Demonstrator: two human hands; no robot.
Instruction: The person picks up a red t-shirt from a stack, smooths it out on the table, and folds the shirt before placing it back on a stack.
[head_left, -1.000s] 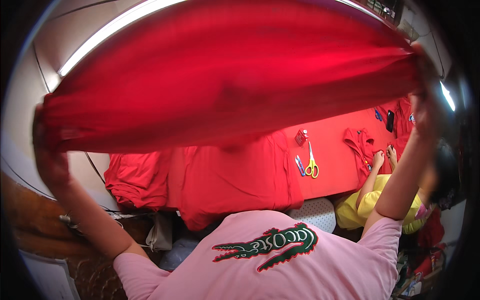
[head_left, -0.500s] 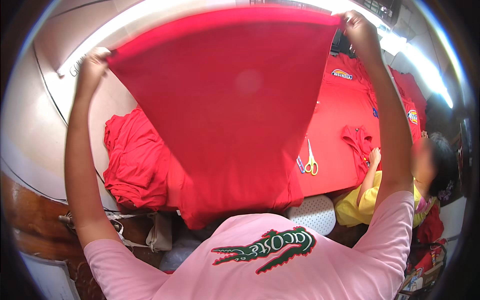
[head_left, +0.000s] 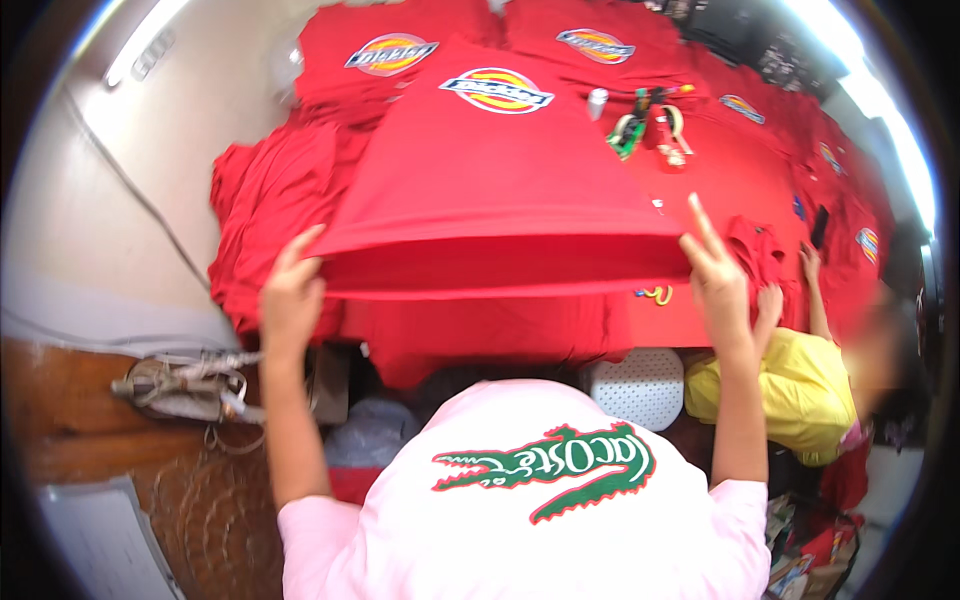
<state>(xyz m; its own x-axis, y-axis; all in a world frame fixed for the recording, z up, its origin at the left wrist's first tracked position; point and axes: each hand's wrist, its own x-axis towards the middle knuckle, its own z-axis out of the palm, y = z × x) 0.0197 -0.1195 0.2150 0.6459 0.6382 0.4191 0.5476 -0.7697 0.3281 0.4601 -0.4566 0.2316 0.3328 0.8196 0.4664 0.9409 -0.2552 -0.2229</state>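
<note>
A red T-shirt (head_left: pixel 510 180) with a colourful oval print stretches out in front of me over the red-covered table. Its hem faces me and gapes, with the inside showing as a dark band. My left hand (head_left: pixel 293 295) is closed on the left corner of the hem. At the right corner my right hand (head_left: pixel 720 285) grips the hem, with a finger or two pointing up. Scissors with yellow handles (head_left: pixel 659 295) lie just below the hem near my right hand, partly covered by the shirt.
Piled red garments (head_left: pixel 255 225) lie at the left. Beyond the shirt's right side are tape dispensers (head_left: pixel 640 122) and a white cylinder (head_left: pixel 597 103). A co-worker in yellow (head_left: pixel 775 385) handles a small red garment (head_left: pixel 757 250) at the right. A white perforated stool (head_left: pixel 637 390) stands at the table's near edge.
Both hands have come down and toward me from high up, moving closer together. The raised T-shirt has dropped flatter over the table, and its print now shows.
</note>
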